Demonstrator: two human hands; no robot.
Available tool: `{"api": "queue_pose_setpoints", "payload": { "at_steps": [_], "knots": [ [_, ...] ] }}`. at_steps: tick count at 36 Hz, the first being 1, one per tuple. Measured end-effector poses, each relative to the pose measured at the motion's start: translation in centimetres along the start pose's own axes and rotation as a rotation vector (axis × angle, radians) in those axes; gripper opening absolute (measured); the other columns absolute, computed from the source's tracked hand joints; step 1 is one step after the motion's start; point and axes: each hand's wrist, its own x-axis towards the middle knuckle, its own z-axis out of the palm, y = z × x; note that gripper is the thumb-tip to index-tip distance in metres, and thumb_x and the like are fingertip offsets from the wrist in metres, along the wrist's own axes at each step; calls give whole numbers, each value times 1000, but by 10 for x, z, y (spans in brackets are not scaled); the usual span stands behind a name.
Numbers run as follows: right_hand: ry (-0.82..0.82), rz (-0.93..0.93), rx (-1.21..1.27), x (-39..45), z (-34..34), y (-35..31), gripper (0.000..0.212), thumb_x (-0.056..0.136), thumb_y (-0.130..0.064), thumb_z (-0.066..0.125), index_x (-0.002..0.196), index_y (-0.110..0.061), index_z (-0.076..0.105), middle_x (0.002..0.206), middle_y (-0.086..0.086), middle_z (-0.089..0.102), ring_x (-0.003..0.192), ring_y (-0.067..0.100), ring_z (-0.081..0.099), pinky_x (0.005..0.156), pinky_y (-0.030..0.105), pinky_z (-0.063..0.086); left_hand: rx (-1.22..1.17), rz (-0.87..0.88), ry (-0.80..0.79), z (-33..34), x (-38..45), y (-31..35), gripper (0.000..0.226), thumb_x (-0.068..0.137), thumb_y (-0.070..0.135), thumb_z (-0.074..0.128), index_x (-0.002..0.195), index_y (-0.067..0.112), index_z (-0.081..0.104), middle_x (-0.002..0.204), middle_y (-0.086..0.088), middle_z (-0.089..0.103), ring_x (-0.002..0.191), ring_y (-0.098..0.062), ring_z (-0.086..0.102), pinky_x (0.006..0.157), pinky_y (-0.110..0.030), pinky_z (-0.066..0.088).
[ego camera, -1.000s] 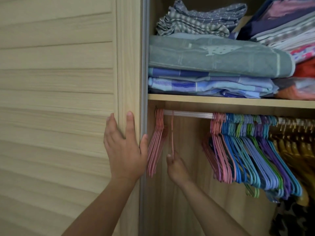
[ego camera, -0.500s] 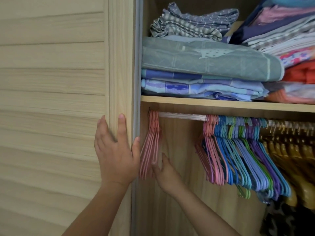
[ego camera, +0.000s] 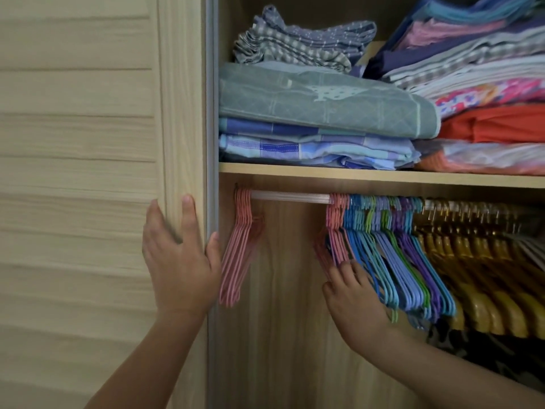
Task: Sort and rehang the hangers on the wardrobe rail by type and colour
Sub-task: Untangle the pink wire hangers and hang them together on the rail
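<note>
A home wardrobe.
You face folded bedding (ego camera: pixel 324 104) on a wooden shelf (ego camera: pixel 383 177) above a rail (ego camera: pixel 290 197) of hangers (ego camera: pixel 392 255).

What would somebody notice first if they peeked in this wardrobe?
Probably the rainbow of hangers crowded along the rail, pink then blue, green and purple, with the right hand touching the pink ones. A separate pink bunch hangs alone at the rail's left end, and folded cloths pile up on the shelf above.
</note>
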Motion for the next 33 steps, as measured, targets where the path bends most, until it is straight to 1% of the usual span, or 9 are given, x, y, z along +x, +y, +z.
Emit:
{"api": "queue_pose_setpoints", "payload": {
  "at_steps": [2,6,10,14,18,21,25,30,33],
  "knots": [
    [14,-1,-62,3,-4,4,33,93,-22,56,122,-7,64,131,19,42,125,43,31,116,61,17,-3,-3,-3,-1,1,1,69,100,38,46,160,11,25,158,-40,16,147,-52,22,117,-63,24],
    [-15,-14,-43,7,-13,7,27,93,-18,57,116,-10,68,132,14,40,125,40,33,113,58,22,-6,-13,-10,-2,1,2,70,99,39,46,160,11,25,158,-39,16,147,-52,22,117,-65,26],
    [48,50,72,9,-11,5,10,70,-15,80,78,-11,74,99,15,52,97,36,46,92,55,44,-3,-12,-3,-1,1,1,69,100,39,47,160,11,27,158,-39,18,146,-53,24,116,-65,27],
    [179,117,137,12,-11,6,24,59,-17,91,65,-11,69,82,12,51,81,34,51,74,49,50,-2,-11,2,-1,0,1,70,99,39,47,160,12,26,158,-39,18,147,-52,23,116,-64,26],
    [186,86,109,11,-8,6,20,65,-20,89,69,-12,71,84,12,52,84,33,52,80,49,49,-8,-14,6,-1,0,2,70,99,39,47,160,13,26,159,-38,17,148,-50,21,117,-63,24],
    [150,49,103,14,-4,2,20,60,-12,88,67,-11,69,79,12,53,80,34,53,80,49,52,-5,-18,8,-1,0,2,70,99,38,48,160,12,26,159,-38,17,148,-50,22,117,-63,24],
    [139,69,123,19,-7,0,24,52,-7,87,63,-12,66,75,12,54,76,33,54,76,47,52,-10,-18,14,0,0,2,70,99,38,49,160,12,27,158,-38,18,147,-50,22,117,-63,24],
    [138,69,187,32,-14,2,28,56,-7,86,80,-11,72,80,11,58,78,32,56,72,43,52,-9,-10,27,1,0,1,70,99,38,49,160,11,29,158,-38,18,147,-50,23,117,-62,25],
    [105,105,282,43,-30,9,39,50,-2,89,83,-12,70,79,8,60,72,28,61,62,36,52,-10,-7,33,3,0,-1,69,99,38,48,160,11,29,158,-38,19,147,-51,24,116,-62,25]
  ]
}}
